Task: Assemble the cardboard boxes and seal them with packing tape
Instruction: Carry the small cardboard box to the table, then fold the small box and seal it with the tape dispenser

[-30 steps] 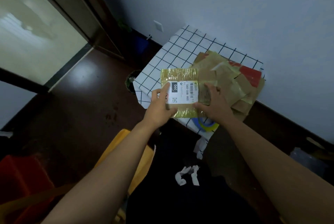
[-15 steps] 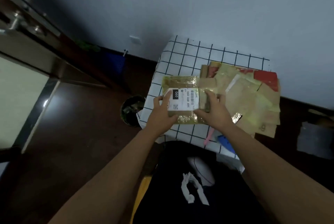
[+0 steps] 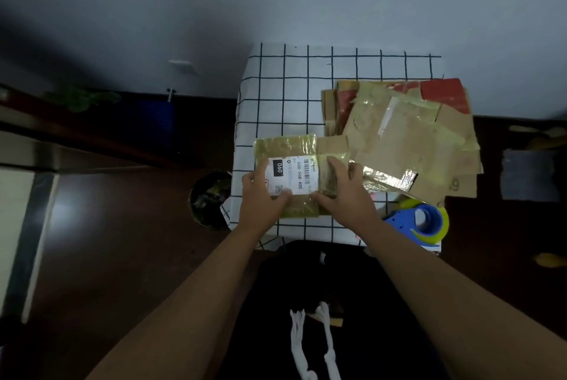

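Both hands on one taped cardboard box (image 3: pixel 287 149) with a white label, at the near left part of the checked tabletop (image 3: pixel 285 88). Left hand (image 3: pixel 260 198) gripping its left end, thumb curled over the label. Right hand (image 3: pixel 343 192) clasping its right end, fingers bent over the top. Flattened cartons (image 3: pixel 411 140) stacked along the right edge. Blue tape dispenser (image 3: pixel 423 223) at the near right corner.

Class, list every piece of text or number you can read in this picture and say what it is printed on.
"060": black patch on the white shipping label of the tape-covered cardboard box.
"060-06B-A05": same label, beside the barcode.
"9": brown flattened cardboard sheet at the pile's near right corner; partly hidden.
Smaller label print and its QR code: too blurred to read.
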